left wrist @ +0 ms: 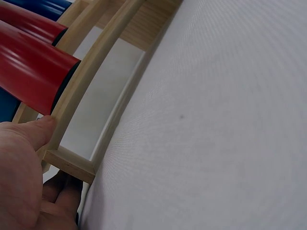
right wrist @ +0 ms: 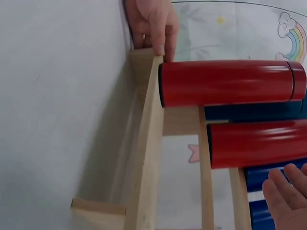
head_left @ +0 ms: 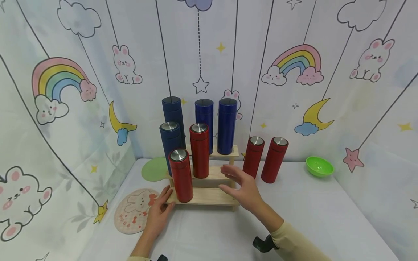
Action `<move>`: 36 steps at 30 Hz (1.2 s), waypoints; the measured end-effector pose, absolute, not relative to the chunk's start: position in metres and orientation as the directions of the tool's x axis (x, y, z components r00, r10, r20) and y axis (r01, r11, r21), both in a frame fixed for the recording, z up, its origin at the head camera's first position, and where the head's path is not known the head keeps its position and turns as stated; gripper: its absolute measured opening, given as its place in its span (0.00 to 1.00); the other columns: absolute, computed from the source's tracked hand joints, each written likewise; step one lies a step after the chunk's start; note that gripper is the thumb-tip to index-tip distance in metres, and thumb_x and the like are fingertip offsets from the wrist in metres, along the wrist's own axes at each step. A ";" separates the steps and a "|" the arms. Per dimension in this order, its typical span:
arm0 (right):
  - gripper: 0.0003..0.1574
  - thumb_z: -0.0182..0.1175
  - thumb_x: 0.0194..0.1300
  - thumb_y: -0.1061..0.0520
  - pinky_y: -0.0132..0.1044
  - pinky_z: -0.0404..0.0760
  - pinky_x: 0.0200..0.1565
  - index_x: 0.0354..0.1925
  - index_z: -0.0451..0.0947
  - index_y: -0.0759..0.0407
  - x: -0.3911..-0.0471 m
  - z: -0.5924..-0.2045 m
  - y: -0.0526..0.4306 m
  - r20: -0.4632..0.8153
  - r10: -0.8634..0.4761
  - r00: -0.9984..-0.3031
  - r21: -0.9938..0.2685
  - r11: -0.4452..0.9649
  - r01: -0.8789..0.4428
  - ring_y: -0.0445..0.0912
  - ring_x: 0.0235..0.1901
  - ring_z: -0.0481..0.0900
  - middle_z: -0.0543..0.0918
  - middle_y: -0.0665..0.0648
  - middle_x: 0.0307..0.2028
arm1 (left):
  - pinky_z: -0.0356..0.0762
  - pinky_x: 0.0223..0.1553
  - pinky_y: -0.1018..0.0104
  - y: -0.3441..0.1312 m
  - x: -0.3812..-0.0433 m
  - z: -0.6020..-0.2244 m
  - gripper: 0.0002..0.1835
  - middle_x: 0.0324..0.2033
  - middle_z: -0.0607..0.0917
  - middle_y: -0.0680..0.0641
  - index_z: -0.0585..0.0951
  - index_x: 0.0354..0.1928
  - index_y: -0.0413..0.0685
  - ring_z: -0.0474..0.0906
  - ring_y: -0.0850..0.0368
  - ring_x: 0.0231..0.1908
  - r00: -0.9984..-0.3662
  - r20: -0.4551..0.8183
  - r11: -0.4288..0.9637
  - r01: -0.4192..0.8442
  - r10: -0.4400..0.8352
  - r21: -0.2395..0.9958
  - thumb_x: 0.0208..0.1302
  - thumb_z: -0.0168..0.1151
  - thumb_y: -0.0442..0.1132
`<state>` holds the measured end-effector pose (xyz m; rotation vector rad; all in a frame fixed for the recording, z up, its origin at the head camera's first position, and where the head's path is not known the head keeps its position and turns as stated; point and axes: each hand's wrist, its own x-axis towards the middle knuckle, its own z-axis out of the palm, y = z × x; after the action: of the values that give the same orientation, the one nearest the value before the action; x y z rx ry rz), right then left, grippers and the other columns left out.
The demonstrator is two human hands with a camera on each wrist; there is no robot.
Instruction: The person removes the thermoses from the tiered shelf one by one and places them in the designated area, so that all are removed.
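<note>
Bottles [head_left: 181, 177], red and blue, are what you are working with, and most stand on the wooden rack [head_left: 212, 195]. On the left of the counter [head_left: 303, 217] lies a round bunny mat [head_left: 135, 214], with a green mat [head_left: 152, 170] on its far side. Your left hand [head_left: 159, 214] grips the left end of the rack. One red bottle stands on the left of the near step. The middle step has a blue bottle [head_left: 168, 139] on the left and a red bottle near its middle. Three blue bottles stand along the far, top step. Your right hand [head_left: 242, 186] hangs in front of the rack's right side, thumb apart from the fingers, with nothing in it. Farther right, two more red bottles stand on the counter, and a green bowl [head_left: 320, 167] sits beyond them.

It looks like you are filling the rack, with your left hand there to steady it. The near and middle steps both have room on the right. Next, you likely need to reach right, wrap your right hand around one red bottle and lift it over. Set it down gently, so it bumps no other bottle.
</note>
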<state>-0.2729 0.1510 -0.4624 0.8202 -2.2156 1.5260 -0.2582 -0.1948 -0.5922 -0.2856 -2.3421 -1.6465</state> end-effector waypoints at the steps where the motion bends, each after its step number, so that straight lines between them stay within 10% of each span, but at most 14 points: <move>1: 0.39 0.79 0.66 0.60 0.45 0.82 0.65 0.72 0.78 0.51 -0.273 -0.462 0.148 0.560 -0.275 -0.781 -0.743 0.251 -0.621 0.48 0.65 0.83 0.85 0.49 0.64 | 0.67 0.64 0.82 -0.195 -0.258 -0.592 0.30 0.81 0.66 0.41 0.74 0.77 0.38 0.60 0.40 0.80 -0.950 0.311 0.334 0.296 0.008 0.895 0.78 0.68 0.36; 36: 0.39 0.78 0.68 0.57 0.52 0.79 0.68 0.73 0.77 0.59 -0.289 -0.481 0.071 0.434 -0.383 -0.815 -0.857 0.103 -0.505 0.54 0.68 0.81 0.83 0.60 0.67 | 0.67 0.63 0.83 -0.196 -0.260 -0.591 0.30 0.81 0.66 0.43 0.74 0.78 0.39 0.62 0.42 0.79 -0.958 0.287 0.367 0.269 0.005 0.890 0.78 0.68 0.36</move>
<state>-0.2887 0.0708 -0.4811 0.9116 -2.2553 1.8228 -0.2597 -0.1961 -0.5912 -0.2450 -2.3930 -1.6262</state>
